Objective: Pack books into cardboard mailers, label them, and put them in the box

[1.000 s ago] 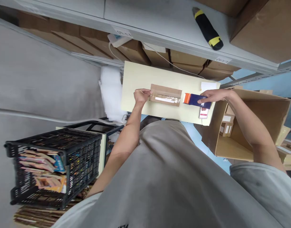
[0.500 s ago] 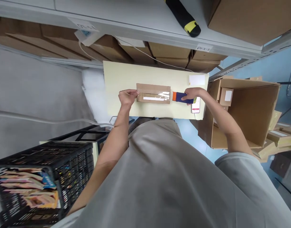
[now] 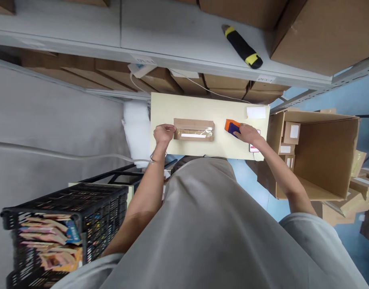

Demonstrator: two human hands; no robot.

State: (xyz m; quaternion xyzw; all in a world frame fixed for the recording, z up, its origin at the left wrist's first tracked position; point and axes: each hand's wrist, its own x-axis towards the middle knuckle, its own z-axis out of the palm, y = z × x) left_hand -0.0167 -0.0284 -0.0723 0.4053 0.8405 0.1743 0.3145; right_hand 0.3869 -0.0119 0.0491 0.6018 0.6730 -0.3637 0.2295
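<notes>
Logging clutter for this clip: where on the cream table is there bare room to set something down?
The cream table is bare between the taped carton and the shelf boxes, with a smaller gap between the carton and the orange-and-blue item. Its right end is crowded by the right hand, phone and white paper.

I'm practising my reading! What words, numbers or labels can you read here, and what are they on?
I can't read any for certain.
Shelf-edge labels: characters too blurred.
White strip on the taped cardboard box: too small.
Phone screen: too small, partly covered.
Carton labels: too small.
Colourful packets in crate: blurred.
</notes>
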